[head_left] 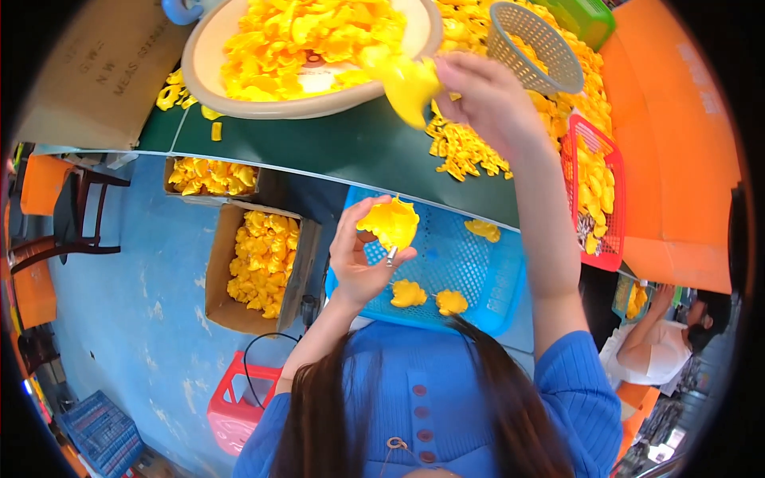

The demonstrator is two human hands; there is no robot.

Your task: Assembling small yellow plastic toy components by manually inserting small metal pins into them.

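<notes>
My left hand (357, 259) is closed round a rounded yellow plastic shell (392, 224), thumb and fingers at its edges, above a blue perforated basket (498, 295). Up and to the right, my right hand (486, 95) pinches a curved yellow plastic piece (413, 89) by its right side, beside the rim of a wide cream basin (247, 107). Many similar yellow pieces (311, 36) fill that basin. Inside the blue basket lie two small yellow shells, a left one (408, 293) and a right one (452, 302); another yellow piece (482, 230) rests by its far edge.
Loose yellow parts cover the right of the dark green table (279, 147), around a grey sieve basket (558, 68). A red basket (612, 239) stands at the right. On the floor are a carton (215, 275) of yellow parts and a red stool (231, 410). Another person (661, 342) sits far right.
</notes>
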